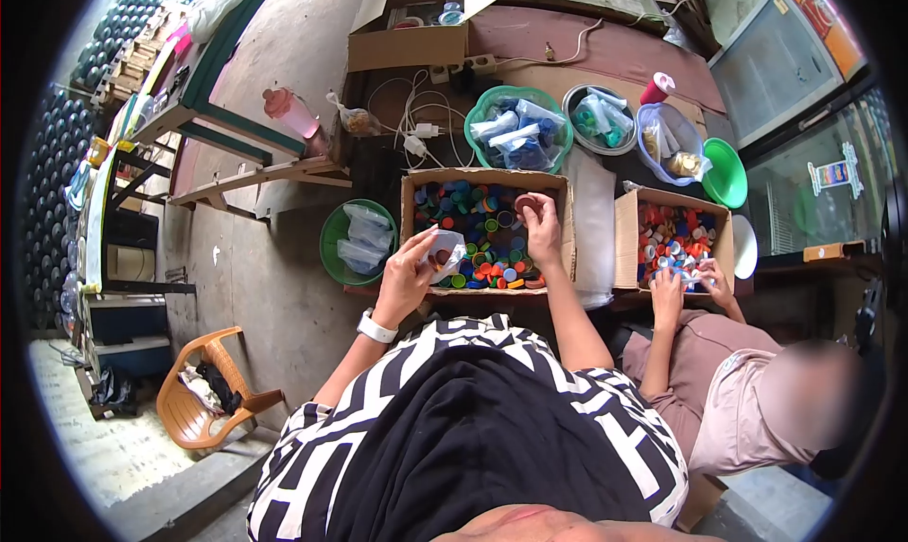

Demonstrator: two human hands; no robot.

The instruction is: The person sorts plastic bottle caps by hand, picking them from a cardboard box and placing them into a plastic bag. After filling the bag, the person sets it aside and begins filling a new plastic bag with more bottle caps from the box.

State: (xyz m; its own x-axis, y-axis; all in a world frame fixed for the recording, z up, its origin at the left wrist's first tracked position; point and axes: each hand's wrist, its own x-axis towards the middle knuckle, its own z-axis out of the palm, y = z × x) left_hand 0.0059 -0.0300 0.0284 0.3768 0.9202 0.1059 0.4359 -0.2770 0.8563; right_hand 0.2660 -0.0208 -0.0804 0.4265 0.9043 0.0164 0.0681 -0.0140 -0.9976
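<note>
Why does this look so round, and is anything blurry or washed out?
Head view: edges curve into black corners, probably a wide lens; lower-left pale concrete floor looks washed out; the neighbouring person's head is blurred; the multicoloured plastic caps look crisp.

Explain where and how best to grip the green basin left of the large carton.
Probably take the green basin from the left, pinching its left rim: that curved edge is exposed, while the carton crowds the right and plastic bags lie inside.
</note>
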